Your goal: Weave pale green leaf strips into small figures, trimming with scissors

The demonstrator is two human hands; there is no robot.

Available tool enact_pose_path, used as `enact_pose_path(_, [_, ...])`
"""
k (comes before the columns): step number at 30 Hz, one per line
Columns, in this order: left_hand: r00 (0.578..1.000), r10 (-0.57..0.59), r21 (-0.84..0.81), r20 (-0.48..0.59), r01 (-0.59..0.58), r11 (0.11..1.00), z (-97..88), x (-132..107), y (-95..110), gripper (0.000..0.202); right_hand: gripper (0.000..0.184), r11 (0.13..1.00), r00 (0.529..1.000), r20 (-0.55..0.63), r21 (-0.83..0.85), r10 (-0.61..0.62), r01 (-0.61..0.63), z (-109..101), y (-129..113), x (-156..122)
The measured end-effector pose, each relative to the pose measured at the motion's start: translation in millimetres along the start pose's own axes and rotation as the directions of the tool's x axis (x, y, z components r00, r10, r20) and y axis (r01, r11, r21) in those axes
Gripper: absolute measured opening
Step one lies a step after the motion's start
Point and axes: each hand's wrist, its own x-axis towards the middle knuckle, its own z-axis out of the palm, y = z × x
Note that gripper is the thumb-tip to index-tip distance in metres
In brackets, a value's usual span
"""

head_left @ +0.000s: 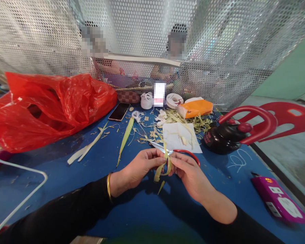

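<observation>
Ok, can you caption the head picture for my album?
Left hand and right hand hold a curled strip near scissors.

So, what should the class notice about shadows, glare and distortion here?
Head view throughout: soft shadows darken the blue table below the left hand and right hand; shiny highlights streak the red bag and dark kettle; the outer edges look stretched, probably by a wide lens.

We count 2 hands (137, 167) (194, 174), 1 scissors (169, 152), 1 kettle (216, 140), 1 red bag (91, 98), 1 orange pack (198, 108) (plus 1 gold bangle (108, 187)).
</observation>
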Motion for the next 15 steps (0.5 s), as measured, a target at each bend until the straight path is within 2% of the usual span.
enact_pose_path(7, [1.0,-0.01,0.197,0.015,0.007,0.98,-0.3,0.0,0.9,0.021,0.022,0.991,0.993,-0.032,0.079,0.111,-0.108,0.9,-0.8,-1.5])
enact_pose_path(11, [0.998,-0.022,0.152,0.058,0.013,0.988,-0.8,0.1,0.9,0.018,0.022,0.982,0.988,-0.053,0.131,0.146,-0.138,-0.4,-0.8,-2.2])
enact_pose_path(15, [0.996,-0.046,0.073,0.073,0.041,0.997,-3.1,0.8,0.7,0.015,0.019,0.987,0.992,-0.056,0.118,0.116,-0.109,-2.0,-2.4,-1.2])
